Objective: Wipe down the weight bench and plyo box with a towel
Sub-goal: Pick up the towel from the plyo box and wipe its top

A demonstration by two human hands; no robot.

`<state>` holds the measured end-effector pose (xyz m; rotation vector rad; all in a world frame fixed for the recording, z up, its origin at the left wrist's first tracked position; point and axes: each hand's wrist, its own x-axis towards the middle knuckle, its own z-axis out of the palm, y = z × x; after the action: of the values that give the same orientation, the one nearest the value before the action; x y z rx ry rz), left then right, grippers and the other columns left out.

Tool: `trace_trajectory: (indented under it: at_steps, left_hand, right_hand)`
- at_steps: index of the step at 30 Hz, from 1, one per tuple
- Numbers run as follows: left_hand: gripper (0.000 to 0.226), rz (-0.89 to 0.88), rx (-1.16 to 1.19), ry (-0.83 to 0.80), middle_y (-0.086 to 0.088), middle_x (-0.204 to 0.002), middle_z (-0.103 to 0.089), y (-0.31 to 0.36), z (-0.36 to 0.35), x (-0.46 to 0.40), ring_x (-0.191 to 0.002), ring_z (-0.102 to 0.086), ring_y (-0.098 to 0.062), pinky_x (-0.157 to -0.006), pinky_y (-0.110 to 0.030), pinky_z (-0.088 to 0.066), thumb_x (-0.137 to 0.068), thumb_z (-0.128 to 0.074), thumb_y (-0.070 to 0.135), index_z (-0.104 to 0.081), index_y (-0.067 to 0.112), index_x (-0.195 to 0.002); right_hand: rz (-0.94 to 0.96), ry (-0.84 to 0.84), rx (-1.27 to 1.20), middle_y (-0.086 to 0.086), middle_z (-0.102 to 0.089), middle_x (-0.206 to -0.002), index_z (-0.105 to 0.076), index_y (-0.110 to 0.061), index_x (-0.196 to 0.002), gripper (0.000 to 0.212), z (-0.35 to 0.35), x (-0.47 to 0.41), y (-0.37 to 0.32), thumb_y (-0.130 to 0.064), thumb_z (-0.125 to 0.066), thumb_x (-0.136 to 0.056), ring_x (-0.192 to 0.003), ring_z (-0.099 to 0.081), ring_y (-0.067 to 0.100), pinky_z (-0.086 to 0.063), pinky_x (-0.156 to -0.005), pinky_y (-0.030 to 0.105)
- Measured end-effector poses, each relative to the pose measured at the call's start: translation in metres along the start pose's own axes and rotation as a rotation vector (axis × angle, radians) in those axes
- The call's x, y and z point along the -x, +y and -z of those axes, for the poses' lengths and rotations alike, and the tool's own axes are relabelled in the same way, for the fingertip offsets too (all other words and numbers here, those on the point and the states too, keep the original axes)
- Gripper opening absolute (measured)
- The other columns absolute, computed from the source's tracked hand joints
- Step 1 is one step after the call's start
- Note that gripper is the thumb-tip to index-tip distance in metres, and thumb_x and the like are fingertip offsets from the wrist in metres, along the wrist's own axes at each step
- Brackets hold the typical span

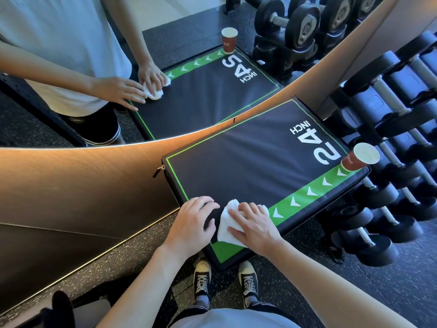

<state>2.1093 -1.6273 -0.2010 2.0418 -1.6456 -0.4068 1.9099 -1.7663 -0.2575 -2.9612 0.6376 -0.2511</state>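
The left hand [194, 221] is laid on the near left corner of the box [248, 166], its fingers loosely bent and spread, fingertips touching the black top; nothing is gripped by it. Just to its right, the towel [225, 223] is pressed flat under the right hand [254, 224], whose fingers are held nearly straight and spread over the cloth, not curled round it. The two hands are almost touching, with a fold of the towel standing up between them.

The box is set on a dark speckled floor [118, 263], its far edge against a mirror [94, 67] framed in a curved, lit wooden band. In the mirror the box, both hands and the towel are seen doubled. On the box's right corner a brown paper cup [359, 158] is stood upright on the green strip. To the right of the box a rack of black dumbbells [390, 185] is ranged, close beside it. Two dark sneakers [224, 279] are seen on the floor below the near edge.

The box top is black and padded, outlined by a thin green line, with a broad green band of white arrowheads along the near right side and "24 INCH" printed in white. The towel is small, white and crumpled, placed at the near corner where the band begins.
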Motion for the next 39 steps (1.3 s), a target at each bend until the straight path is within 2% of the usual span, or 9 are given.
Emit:
trace_trajectory:
  at_steps: [4,8,12,15,18,22,27,31,39]
  left_hand:
    - [0.04,-0.012,-0.025,-0.019,0.008,-0.133,-0.058,-0.003,0.0,-0.001,-0.127,-0.054,-0.013,-0.109,-0.037,-0.047,-0.092,-0.063,0.022,-0.065,0.022,-0.132]
    - [0.039,-0.03,-0.019,-0.032,0.009,-0.133,-0.058,-0.002,0.002,-0.003,-0.128,-0.053,-0.012,-0.111,-0.036,-0.046,-0.093,-0.064,0.022,-0.064,0.023,-0.132]
    - [0.039,-0.059,0.0,-0.036,0.01,-0.133,-0.058,-0.001,0.008,-0.007,-0.128,-0.053,-0.011,-0.112,-0.035,-0.046,-0.093,-0.066,0.022,-0.065,0.024,-0.132]
    - [0.038,-0.099,0.018,-0.034,0.011,-0.132,-0.059,0.0,0.015,-0.016,-0.127,-0.053,-0.011,-0.11,-0.035,-0.046,-0.093,-0.066,0.022,-0.066,0.024,-0.131]
    - [0.037,-0.16,0.032,-0.031,0.011,-0.131,-0.06,0.006,0.02,-0.031,-0.126,-0.054,-0.012,-0.11,-0.035,-0.046,-0.093,-0.067,0.021,-0.067,0.023,-0.129]
    - [0.036,-0.262,0.061,-0.052,0.009,-0.13,-0.061,0.02,0.018,-0.051,-0.124,-0.055,-0.015,-0.109,-0.038,-0.046,-0.091,-0.065,0.022,-0.067,0.022,-0.128]
    - [0.036,-0.39,0.088,-0.103,0.006,-0.127,-0.063,0.045,0.006,-0.067,-0.12,-0.059,-0.02,-0.104,-0.044,-0.05,-0.089,-0.065,0.023,-0.069,0.02,-0.125]
    - [0.037,-0.481,0.104,-0.162,0.004,-0.128,-0.064,0.072,-0.005,-0.07,-0.12,-0.059,-0.023,-0.103,-0.047,-0.05,-0.089,-0.062,0.025,-0.069,0.019,-0.125]
    - [0.038,-0.636,0.134,-0.252,0.005,-0.132,-0.063,0.155,-0.039,-0.052,-0.125,-0.059,-0.022,-0.107,-0.047,-0.05,-0.089,-0.063,0.026,-0.069,0.021,-0.126]
  right_hand:
    - [-0.004,0.011,0.061,0.002,-0.054,-0.1,-0.062,-0.019,-0.118,0.035,-0.002,-0.002,0.0,-0.05,-0.051,-0.104,-0.079,-0.049,0.028,-0.039,-0.066,0.04]
    - [-0.062,0.001,0.007,0.0,-0.054,-0.097,-0.06,-0.018,-0.113,0.034,0.0,-0.007,0.004,-0.048,-0.048,-0.105,-0.078,-0.053,0.027,-0.044,-0.064,0.04]
    - [-0.231,0.053,-0.091,-0.002,-0.055,-0.091,-0.061,-0.017,-0.105,0.037,0.012,-0.011,0.003,-0.05,-0.044,-0.105,-0.078,-0.058,0.026,-0.048,-0.065,0.038]
    - [-0.368,0.109,-0.142,-0.002,-0.053,-0.087,-0.058,-0.017,-0.103,0.036,0.028,-0.011,0.007,-0.05,-0.045,-0.105,-0.077,-0.058,0.027,-0.044,-0.063,0.038]
    - [-0.459,0.177,-0.107,-0.001,-0.055,-0.087,-0.058,-0.016,-0.101,0.036,0.046,-0.007,0.009,-0.049,-0.045,-0.105,-0.075,-0.058,0.027,-0.038,-0.061,0.035]
    - [-0.579,0.231,-0.062,0.001,-0.057,-0.086,-0.058,-0.015,-0.102,0.038,0.066,0.006,0.009,-0.05,-0.043,-0.106,-0.074,-0.058,0.028,-0.043,-0.062,0.038]
    - [-0.745,0.344,-0.012,0.003,-0.056,-0.08,-0.056,-0.012,-0.093,0.032,0.085,0.036,0.004,-0.042,-0.056,-0.104,-0.071,-0.057,0.029,-0.043,-0.06,0.038]
    - [-0.843,0.373,0.003,0.005,-0.059,-0.086,-0.059,-0.01,-0.099,0.038,0.095,0.075,0.003,-0.046,-0.049,-0.106,-0.077,-0.06,0.03,-0.047,-0.063,0.041]
    - [-0.997,0.404,0.092,0.002,-0.056,-0.083,-0.062,-0.01,-0.102,0.042,0.122,0.18,-0.005,-0.05,-0.047,-0.104,-0.069,-0.056,0.027,-0.047,-0.061,0.04]
